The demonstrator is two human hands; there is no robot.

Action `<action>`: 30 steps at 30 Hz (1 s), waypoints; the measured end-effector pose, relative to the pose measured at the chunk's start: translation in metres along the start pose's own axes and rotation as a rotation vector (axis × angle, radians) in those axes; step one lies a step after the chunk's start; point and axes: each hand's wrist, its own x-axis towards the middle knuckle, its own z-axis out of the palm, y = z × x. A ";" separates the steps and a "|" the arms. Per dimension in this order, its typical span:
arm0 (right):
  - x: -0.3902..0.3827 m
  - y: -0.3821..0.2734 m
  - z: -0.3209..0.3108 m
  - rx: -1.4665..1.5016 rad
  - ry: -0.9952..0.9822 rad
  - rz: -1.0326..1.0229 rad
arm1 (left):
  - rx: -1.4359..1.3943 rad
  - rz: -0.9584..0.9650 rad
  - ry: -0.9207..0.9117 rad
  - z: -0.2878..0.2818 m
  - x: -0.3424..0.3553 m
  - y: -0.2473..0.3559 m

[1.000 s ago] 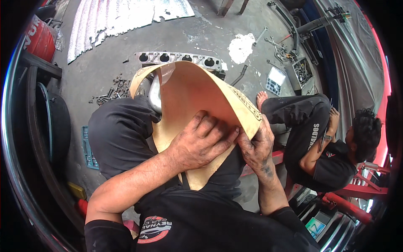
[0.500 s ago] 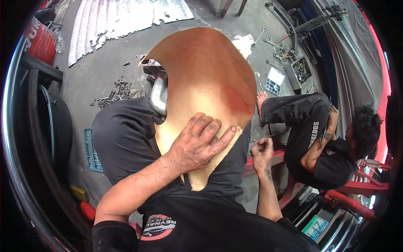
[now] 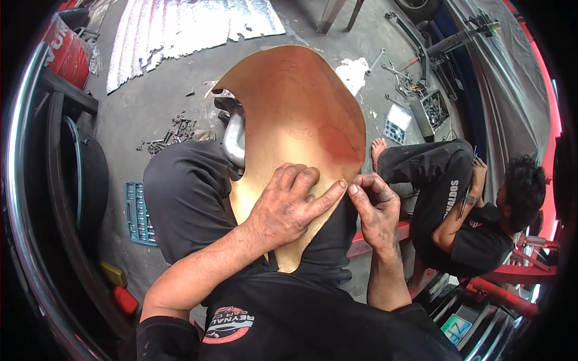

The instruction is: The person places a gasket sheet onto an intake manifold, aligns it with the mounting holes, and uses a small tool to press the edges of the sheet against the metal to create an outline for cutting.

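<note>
A large tan-brown sheet of gasket paper [image 3: 289, 114] with a curved outline lies across my lap, its narrow end toward me. My left hand [image 3: 286, 204] rests on it with the fingers curled and the thumb stretched out to the right edge. At that edge, close to the left thumb tip, my right hand [image 3: 374, 207] pinches with thumb and forefinger. The bit between those fingertips is mostly hidden. A silvery curved metal pipe [image 3: 235, 141] on a metal part shows past the sheet's left side, partly covered by it.
Loose bolts [image 3: 174, 133] and a teal socket set [image 3: 139, 213] lie left on the floor. A co-worker [image 3: 481, 210] sits at right beside a red stand. Wrenches [image 3: 400, 78], a metal box of parts [image 3: 432, 111] and a corrugated silver sheet [image 3: 186, 36] lie farther off.
My right hand has come up and inward to the sheet's right edge, beside the left thumb. The left hand keeps its place on the sheet. The whole view has shifted slightly.
</note>
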 end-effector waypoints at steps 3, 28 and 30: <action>-0.003 -0.001 0.010 0.034 0.023 -0.001 | -0.033 -0.059 -0.016 -0.005 0.000 0.006; -0.007 -0.035 0.165 0.400 -0.154 -0.412 | -1.061 -1.044 0.640 -0.119 -0.053 0.011; -0.010 -0.046 0.175 0.383 -0.246 -0.420 | -1.118 -1.156 0.722 -0.133 -0.064 0.021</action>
